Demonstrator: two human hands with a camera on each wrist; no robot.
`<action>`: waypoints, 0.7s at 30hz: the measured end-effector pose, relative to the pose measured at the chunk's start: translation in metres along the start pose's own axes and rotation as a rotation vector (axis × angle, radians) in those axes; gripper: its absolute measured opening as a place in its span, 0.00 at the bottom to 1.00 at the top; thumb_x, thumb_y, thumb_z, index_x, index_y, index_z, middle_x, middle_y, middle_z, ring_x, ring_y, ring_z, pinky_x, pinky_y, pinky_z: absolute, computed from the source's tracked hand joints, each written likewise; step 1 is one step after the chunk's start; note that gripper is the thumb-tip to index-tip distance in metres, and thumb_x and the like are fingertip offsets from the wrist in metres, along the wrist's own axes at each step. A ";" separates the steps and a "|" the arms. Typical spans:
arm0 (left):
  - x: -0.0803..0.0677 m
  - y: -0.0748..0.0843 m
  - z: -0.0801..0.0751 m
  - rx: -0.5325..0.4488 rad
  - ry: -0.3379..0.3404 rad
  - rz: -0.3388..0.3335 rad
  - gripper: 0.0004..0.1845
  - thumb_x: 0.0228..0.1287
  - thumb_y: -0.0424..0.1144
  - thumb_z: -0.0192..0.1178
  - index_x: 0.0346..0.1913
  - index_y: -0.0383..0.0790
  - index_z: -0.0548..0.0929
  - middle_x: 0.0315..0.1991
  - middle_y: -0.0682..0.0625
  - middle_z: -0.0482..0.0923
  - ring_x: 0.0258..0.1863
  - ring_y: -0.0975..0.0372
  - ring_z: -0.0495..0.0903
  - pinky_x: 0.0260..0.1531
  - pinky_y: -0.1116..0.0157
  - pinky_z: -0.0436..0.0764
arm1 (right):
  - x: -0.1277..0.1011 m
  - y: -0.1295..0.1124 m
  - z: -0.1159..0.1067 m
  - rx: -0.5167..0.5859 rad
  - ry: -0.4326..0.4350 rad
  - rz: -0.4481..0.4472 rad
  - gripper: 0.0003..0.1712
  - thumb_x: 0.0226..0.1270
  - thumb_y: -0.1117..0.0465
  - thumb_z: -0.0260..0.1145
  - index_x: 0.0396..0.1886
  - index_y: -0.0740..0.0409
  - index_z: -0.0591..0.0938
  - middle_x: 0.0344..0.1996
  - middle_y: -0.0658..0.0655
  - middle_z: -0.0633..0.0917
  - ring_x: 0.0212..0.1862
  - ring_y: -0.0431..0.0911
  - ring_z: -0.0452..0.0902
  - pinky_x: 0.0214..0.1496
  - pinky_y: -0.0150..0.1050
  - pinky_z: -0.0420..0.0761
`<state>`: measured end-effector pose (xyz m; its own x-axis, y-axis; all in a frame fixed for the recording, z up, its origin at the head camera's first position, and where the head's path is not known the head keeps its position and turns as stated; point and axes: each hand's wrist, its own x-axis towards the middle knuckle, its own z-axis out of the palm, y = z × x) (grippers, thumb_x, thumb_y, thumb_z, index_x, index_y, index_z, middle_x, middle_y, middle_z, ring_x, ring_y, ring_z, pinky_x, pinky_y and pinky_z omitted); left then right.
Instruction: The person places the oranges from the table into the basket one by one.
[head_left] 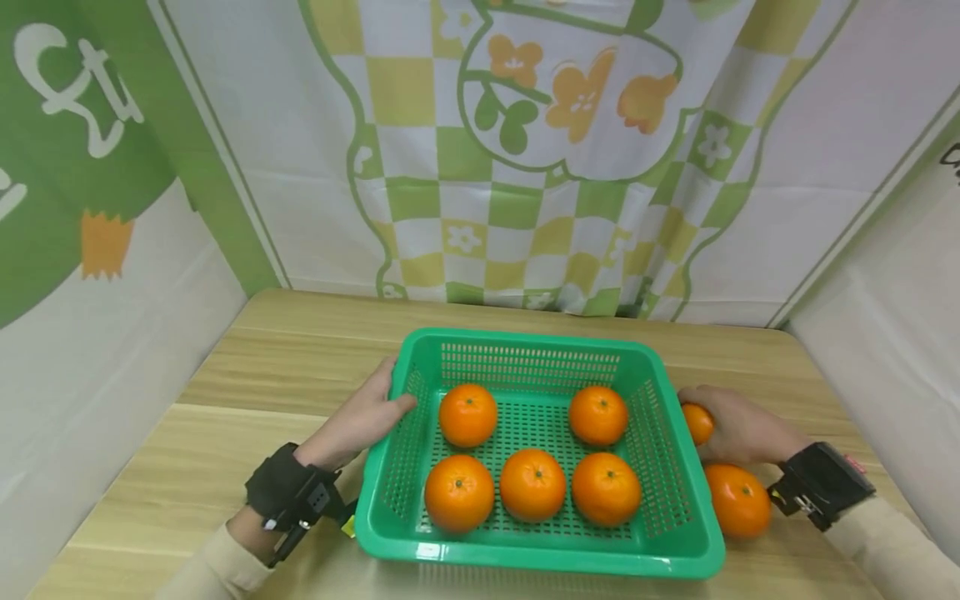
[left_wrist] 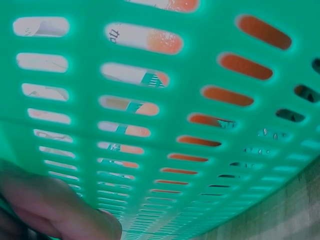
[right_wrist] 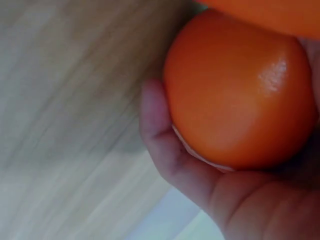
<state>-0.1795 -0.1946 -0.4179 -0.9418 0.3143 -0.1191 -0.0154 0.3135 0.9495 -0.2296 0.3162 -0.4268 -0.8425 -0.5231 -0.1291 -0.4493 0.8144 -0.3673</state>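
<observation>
A green plastic basket (head_left: pixel 540 563) with slotted walls sits on the table and holds several oranges, one of them an orange (head_left: pixel 533 486) at its front middle. My left hand (head_left: pixel 365 422) grips the basket's left side, thumb over the rim. In the left wrist view its fingers (left_wrist: pixel 60 207) lie against the slotted wall (left_wrist: pixel 85 120). Right of the basket, my right hand (head_left: pixel 746 425) holds an orange (right_wrist: pixel 240 95), its fingers curled round the fruit. Another orange (head_left: pixel 738 501) lies just in front of that hand, beside the basket's right wall.
The wooden table (head_left: pixel 262 367) extends on both sides of the basket. Behind it hangs a green and white checked curtain (head_left: pixel 517 208). Fabric walls close off the left (head_left: pixel 97 400) and right (head_left: pixel 892 333) sides. Black devices are strapped to both wrists.
</observation>
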 end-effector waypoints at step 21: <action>-0.002 0.000 0.001 -0.014 -0.001 0.002 0.39 0.77 0.28 0.42 0.85 0.39 0.40 0.80 0.29 0.54 0.64 0.37 0.79 0.47 0.50 0.92 | -0.007 0.006 -0.024 -0.024 0.157 -0.073 0.34 0.42 0.61 0.83 0.54 0.54 0.83 0.44 0.52 0.84 0.37 0.36 0.74 0.35 0.31 0.77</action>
<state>-0.1777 -0.1946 -0.4175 -0.9414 0.3161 -0.1178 -0.0183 0.3007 0.9535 -0.2331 0.3310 -0.4060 -0.8426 -0.5367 0.0433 -0.5164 0.7826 -0.3476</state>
